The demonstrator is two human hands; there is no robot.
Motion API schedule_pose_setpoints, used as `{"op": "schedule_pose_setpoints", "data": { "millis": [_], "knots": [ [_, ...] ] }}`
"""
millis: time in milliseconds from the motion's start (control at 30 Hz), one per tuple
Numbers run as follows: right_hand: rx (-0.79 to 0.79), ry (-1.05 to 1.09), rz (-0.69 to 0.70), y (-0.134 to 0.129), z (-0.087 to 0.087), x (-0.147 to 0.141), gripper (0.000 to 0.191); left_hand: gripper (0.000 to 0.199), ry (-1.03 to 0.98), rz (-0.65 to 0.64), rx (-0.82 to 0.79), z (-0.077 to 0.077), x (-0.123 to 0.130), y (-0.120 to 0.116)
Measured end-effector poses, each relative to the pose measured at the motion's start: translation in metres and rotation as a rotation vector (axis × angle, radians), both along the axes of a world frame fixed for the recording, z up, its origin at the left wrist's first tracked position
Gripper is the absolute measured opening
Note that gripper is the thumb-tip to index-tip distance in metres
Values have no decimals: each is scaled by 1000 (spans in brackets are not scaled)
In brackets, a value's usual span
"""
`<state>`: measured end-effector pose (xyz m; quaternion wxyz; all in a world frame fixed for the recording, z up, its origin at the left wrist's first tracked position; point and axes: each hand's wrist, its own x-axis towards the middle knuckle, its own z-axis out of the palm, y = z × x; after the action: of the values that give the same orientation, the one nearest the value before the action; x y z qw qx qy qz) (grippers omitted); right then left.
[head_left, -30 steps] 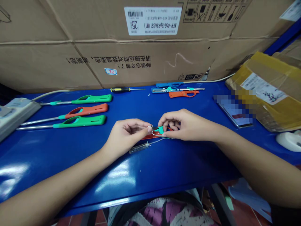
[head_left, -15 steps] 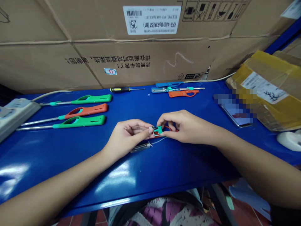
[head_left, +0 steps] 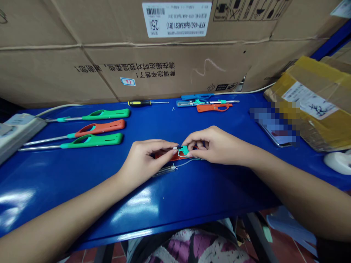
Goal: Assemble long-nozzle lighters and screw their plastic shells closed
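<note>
Here, the left hand (head_left: 149,157) pinches a small black-and-white part (head_left: 178,148) — the right hand (head_left: 215,146), fingers curled, grips a teal plastic piece (head_left: 185,150). A white carton label (head_left: 177,19) reads "KFR-46G/BpR3AES1(B1)".

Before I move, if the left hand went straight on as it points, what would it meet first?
The left hand would most likely meet the small teal part first, held by the right hand. The black piece nearer in seems pinched by the left hand itself; depth is unclear.
</note>
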<state>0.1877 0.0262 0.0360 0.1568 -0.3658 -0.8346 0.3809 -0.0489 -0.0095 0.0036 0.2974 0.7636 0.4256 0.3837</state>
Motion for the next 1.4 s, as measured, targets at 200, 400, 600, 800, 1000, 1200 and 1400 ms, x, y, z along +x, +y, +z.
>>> {"op": "schedule_pose_setpoints", "data": {
  "millis": [200,400,600,800,1000,1200,1400],
  "knots": [
    [75,-99,14,1,4,2,20,17,114,-93,188,-2,-4,5],
    [154,-163,98,2,4,3,22,16,183,-151,215,-6,-5,9],
    [172,-206,92,1,4,2,23,18,178,-135,155,-11,-4,10],
    [96,-181,27,-2,6,-1,19,17,131,-94,49,-10,-2,9],
    [88,-183,15,-3,6,-2,19,16,122,-105,35,-6,-3,9],
    [97,-163,24,-3,4,-3,20,18,235,-210,224,-1,-7,9],
    [89,-138,29,-3,1,-3,22,18,256,-229,117,2,-13,12]
  ]
}}
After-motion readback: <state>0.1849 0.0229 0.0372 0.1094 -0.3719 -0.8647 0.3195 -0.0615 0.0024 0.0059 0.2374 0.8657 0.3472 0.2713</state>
